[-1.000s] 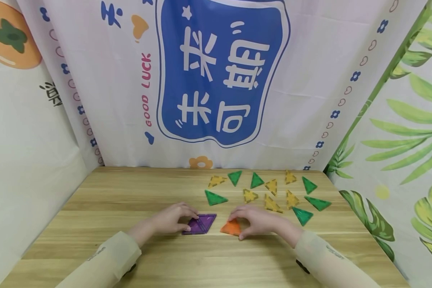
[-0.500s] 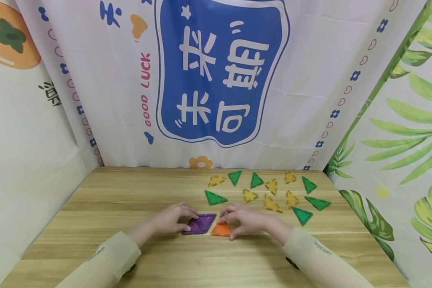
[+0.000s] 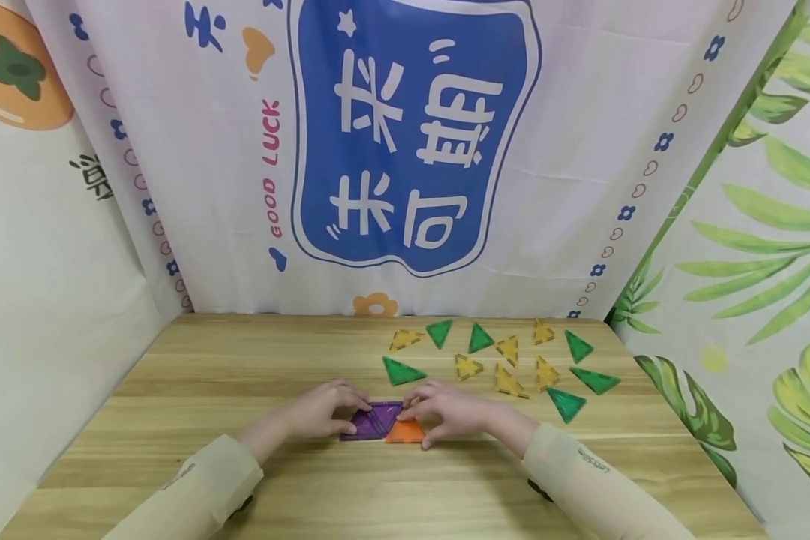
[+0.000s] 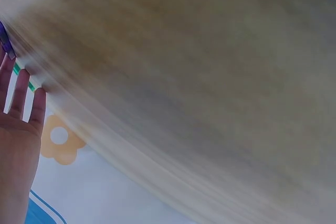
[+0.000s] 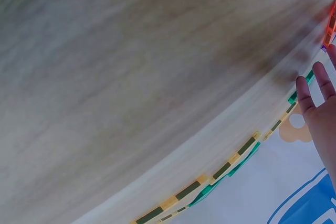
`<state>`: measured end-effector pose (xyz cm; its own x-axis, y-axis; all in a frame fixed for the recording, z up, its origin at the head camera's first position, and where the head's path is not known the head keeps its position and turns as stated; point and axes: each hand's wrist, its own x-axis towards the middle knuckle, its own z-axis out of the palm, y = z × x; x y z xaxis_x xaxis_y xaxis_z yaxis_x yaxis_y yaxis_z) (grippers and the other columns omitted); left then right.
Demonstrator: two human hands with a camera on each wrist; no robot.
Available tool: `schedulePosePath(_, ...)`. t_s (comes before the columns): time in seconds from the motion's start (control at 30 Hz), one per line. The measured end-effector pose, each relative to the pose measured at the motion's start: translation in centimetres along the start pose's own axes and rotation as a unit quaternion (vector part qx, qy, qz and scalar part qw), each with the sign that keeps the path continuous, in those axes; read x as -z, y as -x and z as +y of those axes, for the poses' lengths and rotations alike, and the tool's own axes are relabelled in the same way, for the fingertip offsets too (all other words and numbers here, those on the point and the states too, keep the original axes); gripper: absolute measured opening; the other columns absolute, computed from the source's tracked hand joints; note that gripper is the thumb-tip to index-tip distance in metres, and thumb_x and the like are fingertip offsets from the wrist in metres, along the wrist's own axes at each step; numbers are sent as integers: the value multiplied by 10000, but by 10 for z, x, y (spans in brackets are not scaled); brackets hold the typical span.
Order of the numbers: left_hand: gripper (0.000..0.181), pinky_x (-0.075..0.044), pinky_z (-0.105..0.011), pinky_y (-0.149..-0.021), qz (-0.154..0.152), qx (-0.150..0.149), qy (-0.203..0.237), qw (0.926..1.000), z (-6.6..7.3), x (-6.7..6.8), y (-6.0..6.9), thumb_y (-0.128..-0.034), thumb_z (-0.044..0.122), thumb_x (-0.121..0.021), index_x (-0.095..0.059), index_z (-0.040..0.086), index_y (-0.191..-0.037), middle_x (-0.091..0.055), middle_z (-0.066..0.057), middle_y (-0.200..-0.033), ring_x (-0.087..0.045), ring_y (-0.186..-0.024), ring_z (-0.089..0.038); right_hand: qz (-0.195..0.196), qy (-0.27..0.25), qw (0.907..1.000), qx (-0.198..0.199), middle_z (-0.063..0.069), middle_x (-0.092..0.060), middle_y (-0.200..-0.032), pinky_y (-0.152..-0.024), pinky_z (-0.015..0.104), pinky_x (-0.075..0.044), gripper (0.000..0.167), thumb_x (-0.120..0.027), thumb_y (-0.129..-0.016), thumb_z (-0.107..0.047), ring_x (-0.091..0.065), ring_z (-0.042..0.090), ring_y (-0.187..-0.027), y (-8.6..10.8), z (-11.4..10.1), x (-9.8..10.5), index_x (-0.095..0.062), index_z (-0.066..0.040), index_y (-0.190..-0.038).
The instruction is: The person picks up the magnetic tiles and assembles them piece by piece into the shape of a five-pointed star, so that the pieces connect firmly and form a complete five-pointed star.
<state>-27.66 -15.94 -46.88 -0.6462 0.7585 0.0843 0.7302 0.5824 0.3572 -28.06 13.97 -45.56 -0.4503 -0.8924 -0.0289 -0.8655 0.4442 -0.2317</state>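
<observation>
Two purple triangular magnetic tiles lie flat edge to edge on the table, forming a slanted four-sided shape. My left hand pinches the left one between thumb and fingers. My right hand grips an orange triangular magnetic tile that sits against the right side of the purple pair; whether their edges touch fully is hard to tell. In the left wrist view a purple tile shows at the fingertips. The orange tile appears at the edge of the right wrist view.
Several green triangular tiles and yellow triangular tiles lie scattered over the back right of the wooden table. A printed curtain hangs behind the table's far edge.
My right hand has slid the orange tile leftward across the table, from a gap away up to the purple tiles. The left hand has held its place on them.
</observation>
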Motion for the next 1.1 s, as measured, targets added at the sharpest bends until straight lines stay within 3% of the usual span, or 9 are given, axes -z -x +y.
schedulePosePath(0.37, 359, -434, -397, -1005, -6, 47, 25, 10000, 0, 0, 1, -842, 299, -706, -668, 182, -1179, -598, 38, -1269, -522, -1172, -165, -64, 11, 10000, 2, -7, -451, -1385, -1050, 361, -371, 578, -662, -811, -481, -394, 153, -1252, -1, 1, 0, -534, -288, -1341)
schedulePosePath(0.53, 363, -439, -400, -1000, 6, 17, 34, 10000, 2, 1, 1, -835, 280, -715, -669, 164, -1176, -600, 24, -1269, -525, -1169, -175, 128, -240, 9995, -184, -14, -457, -1359, -1054, 361, -372, 600, -682, -808, -463, -405, 156, -1253, 4, 8, 2, -532, -245, -1346)
schedulePosePath(0.8, 376, -389, -428, -1050, -45, 107, 53, 9999, 3, 2, 3, -835, 301, -708, -662, 174, -1186, -587, 30, -1293, -509, -1204, -189, 958, -233, 9873, -1248, 88, -512, -1336, -1064, 497, -342, 611, -749, -769, -399, -447, 275, -1249, 18, 28, 11, -565, -151, -1296)
schedulePosePath(0.97, 384, -368, -445, -1065, -41, 61, 23, 10000, 2, 2, 3, -835, 307, -705, -657, 174, -1192, -585, 27, -1297, -509, -1211, -195, 1347, -294, 9709, -1959, 51, -547, -1282, -1019, 458, -390, 594, -774, -761, -383, -481, 263, -1195, 25, 44, 9, -572, -157, -1272)
schedulePosePath(1.1, 387, -389, -448, -1046, -14, 17, 18, 10000, 2, 2, 2, -831, 298, -710, -657, 167, -1192, -588, 14, -1294, -512, -1207, -206, 1557, -375, 9618, -2218, 48, -563, -1245, -994, 454, -410, 597, -784, -750, -388, -497, 268, -1161, 31, 57, 7, -582, -141, -1254)
